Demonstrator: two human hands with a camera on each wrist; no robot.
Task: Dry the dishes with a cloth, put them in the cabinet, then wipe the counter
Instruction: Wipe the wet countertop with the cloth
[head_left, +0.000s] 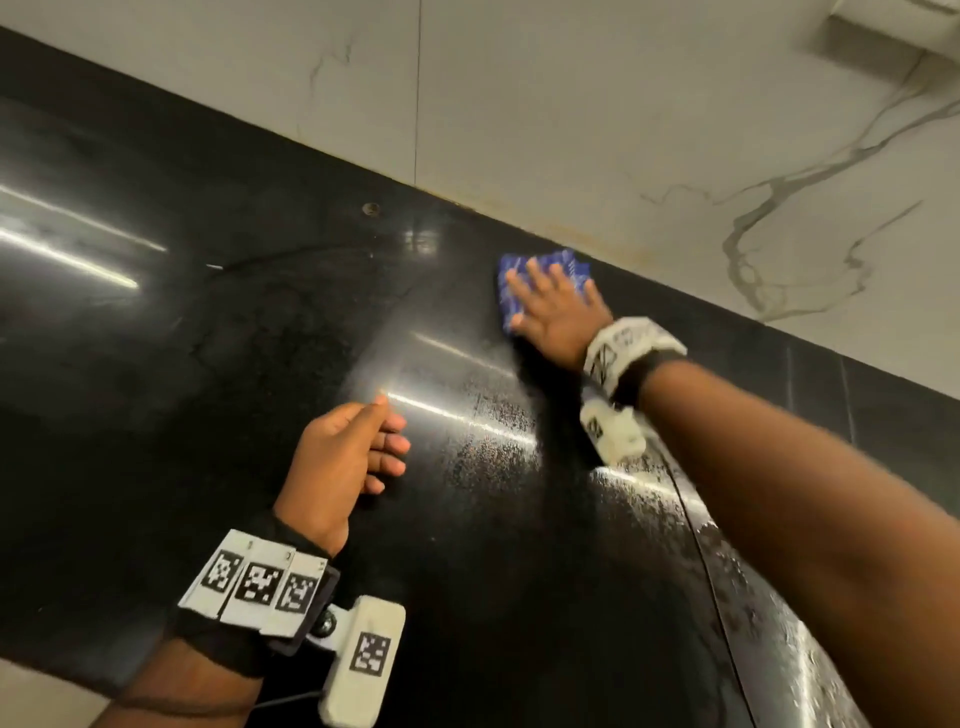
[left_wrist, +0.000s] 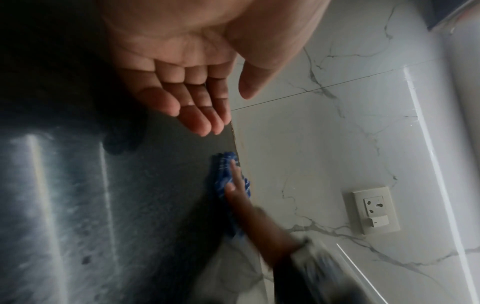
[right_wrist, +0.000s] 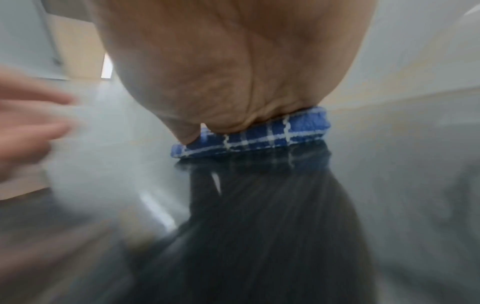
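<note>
Wiping stage, by the look of it: no dishes in sight, so drying and stowing likely finished. Right hand (head_left: 558, 306) flat, fingers straight, pressing blue checked cloth (head_left: 511, 270) onto glossy black bench (head_left: 260, 338) beside marble-veined wall (head_left: 675, 130). Left hand (head_left: 345, 452) hovering, relaxed, empty. Damp streaks remaining nearer the front.

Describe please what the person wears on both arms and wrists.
Both forearms are bare, no sleeves. The left wrist has a black strap with white tags printed with black square codes, plus a white camera box with its own code and a thin cable. The right wrist has a similar black strap, white printed tags and a white box.
</note>
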